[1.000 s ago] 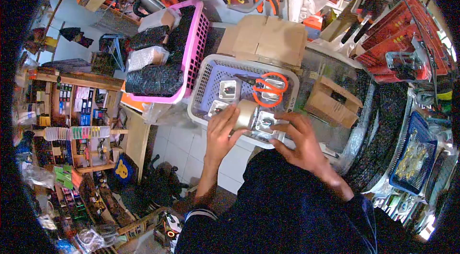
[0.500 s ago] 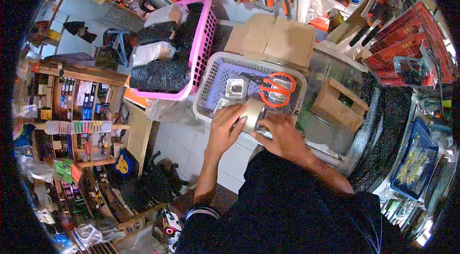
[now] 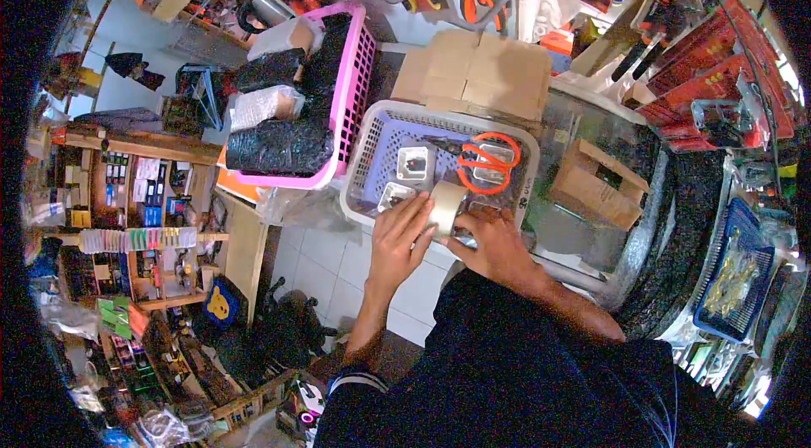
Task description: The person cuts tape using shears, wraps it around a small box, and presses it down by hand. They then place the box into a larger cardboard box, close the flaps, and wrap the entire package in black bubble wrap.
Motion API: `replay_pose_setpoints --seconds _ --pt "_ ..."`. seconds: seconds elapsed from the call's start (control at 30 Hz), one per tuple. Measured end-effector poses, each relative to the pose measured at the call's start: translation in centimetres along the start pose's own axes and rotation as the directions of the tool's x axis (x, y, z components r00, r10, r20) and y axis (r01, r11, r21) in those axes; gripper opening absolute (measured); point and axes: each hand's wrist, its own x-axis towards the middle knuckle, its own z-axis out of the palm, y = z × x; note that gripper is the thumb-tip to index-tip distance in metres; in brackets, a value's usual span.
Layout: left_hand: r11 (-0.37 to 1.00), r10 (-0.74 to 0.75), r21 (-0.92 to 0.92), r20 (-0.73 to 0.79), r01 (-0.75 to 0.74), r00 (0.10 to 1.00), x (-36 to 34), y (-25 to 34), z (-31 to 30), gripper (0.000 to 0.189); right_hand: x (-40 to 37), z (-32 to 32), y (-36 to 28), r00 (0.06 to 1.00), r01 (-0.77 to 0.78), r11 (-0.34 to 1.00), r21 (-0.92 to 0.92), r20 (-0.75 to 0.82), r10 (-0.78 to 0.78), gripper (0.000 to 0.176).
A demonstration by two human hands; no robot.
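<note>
A roll of clear or beige packing tape (image 3: 445, 210) is held over the near edge of a lilac-and-white plastic basket (image 3: 378, 140). My left hand (image 3: 400, 238) grips the roll from its left side, fingers along its face. On the roll's right side, my right hand (image 3: 497, 247) has bent, closed fingers; what they pinch is hidden. Just beyond the hands, orange-handled scissors (image 3: 513, 162) lie in the basket. Small white boxes (image 3: 415, 164) sit beside the scissors.
At the left stands a pink basket (image 3: 359, 76) of black-wrapped parcels (image 3: 280, 146). Flattened cardboard (image 3: 477, 72) lies behind the lilac basket, and an open cardboard box (image 3: 598, 186) rests to the right. A blue basket (image 3: 737, 270) is at far right.
The view has shifted slightly. The tape roll is tilted a little differently and sits a bit lower, with both hands still at it. The baskets and scissors stay in place.
</note>
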Motion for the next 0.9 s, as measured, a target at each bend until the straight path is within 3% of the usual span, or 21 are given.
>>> replay_pose_setpoints --seconds 0.03,0.13,0.23,0.33,0.43,0.47,0.57,0.7,0.9 --pt "1.000 0.002 0.014 0.012 -0.002 1.000 0.2 0.0 -0.1 0.051 0.1 0.2 0.0 1.000 -0.008 1.000 0.003 -0.006 0.008 0.032" --pt "0.937 -0.223 -0.233 0.178 0.261 0.959 1.2 -0.2 0.3 0.054 0.2 0.7 -0.4 0.998 -0.014 1.000 0.004 -0.056 0.014 0.031" --pt "0.716 -0.388 -0.515 0.266 0.470 0.883 1.1 0.0 0.7 0.061 0.0 1.2 0.1 0.997 -0.066 0.992 0.110 -0.027 0.070 0.028" --pt "0.512 -0.436 -0.720 0.254 0.469 0.864 0.6 1.6 -1.0 0.077 -0.8 -0.2 -0.4 0.997 -0.082 0.932 0.352 0.024 0.079 0.022" --pt "0.842 -0.237 -0.514 -0.072 0.167 0.969 0.6 2.0 -3.1 0.100 -1.6 -3.0 -1.2 0.999 -0.016 0.881 0.474 0.048 -0.008 0.023" --pt "0.885 -0.169 -0.449 -0.063 0.124 0.984 0.5 1.4 -3.3 0.118 -1.7 -3.9 -1.3 0.997 0.017 0.873 0.488 0.055 -0.050 0.026" --pt "0.844 -0.066 -0.537 -0.131 -0.015 0.989 3.0 2.6 -4.5 0.124 -1.3 -6.2 -2.0 0.968 0.217 0.865 0.452 0.012 -0.250 0.029" --pt "0.666 -0.024 -0.740 -0.152 -0.098 0.988 3.6 3.3 -3.6 0.125 -0.9 -8.3 -3.7 0.945 0.275 0.871 0.407 0.056 -0.324 0.031" --pt "0.806 -0.040 -0.557 -0.390 -0.202 0.920 4.4 6.3 -4.4 0.117 -1.4 -8.2 -4.2 0.959 0.230 0.813 0.534 0.018 -0.283 0.032"
